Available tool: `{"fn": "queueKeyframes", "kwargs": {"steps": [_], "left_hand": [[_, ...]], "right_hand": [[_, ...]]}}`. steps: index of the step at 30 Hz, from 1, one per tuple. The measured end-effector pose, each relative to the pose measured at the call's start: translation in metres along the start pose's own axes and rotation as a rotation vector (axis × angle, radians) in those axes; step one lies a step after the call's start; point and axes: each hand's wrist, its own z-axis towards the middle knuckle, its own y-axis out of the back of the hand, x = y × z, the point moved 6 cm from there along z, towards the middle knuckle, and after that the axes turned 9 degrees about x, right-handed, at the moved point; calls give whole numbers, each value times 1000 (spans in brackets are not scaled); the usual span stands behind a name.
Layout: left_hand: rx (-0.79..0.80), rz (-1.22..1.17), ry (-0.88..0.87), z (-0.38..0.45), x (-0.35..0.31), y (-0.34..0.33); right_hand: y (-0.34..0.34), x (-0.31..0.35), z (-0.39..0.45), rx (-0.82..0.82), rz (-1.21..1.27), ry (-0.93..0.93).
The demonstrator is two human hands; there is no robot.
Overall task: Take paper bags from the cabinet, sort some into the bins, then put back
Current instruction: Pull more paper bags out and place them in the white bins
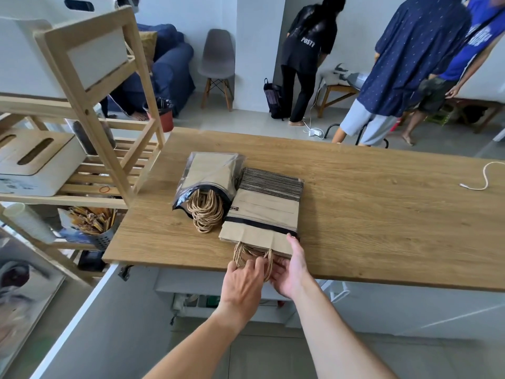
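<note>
Two packs of brown paper bags lie side by side near the front left of the wooden table. The left pack sits in a clear plastic sleeve, its twine handles spilling out of the open end. The right pack is a flat stack wrapped in plastic with a black band, and its twine handles hang over the table's front edge. My left hand has its fingers closed on those handles. My right hand holds the pack's front right corner, thumb on top.
A wooden shelf rack stands at the left with white storage bins and a metal utensil holder. A white cable lies at the table's far right. Several people stand beyond the table; a grey chair is behind.
</note>
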Motion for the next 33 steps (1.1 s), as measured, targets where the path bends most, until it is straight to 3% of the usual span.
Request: {"fn": "queueKeyframes", "kwargs": {"steps": [3,10,17,23,33], "left_hand": [[-11,-14,-47,4,0,7],[-366,-240,-319,-15,22,37],[-248,-93,-334,-5,47,28],[-134,-282,-250,-8,48,5],[-153,-312,-379,-10,43,19]], "right_hand": [[0,-1,3,17,23,-10],[2,2,-10,210,199,-51],[-3,2,-5,219,122,-28],[15,14,-1,-57,-217,61],[-3,22,-5,86,-50,104]]}}
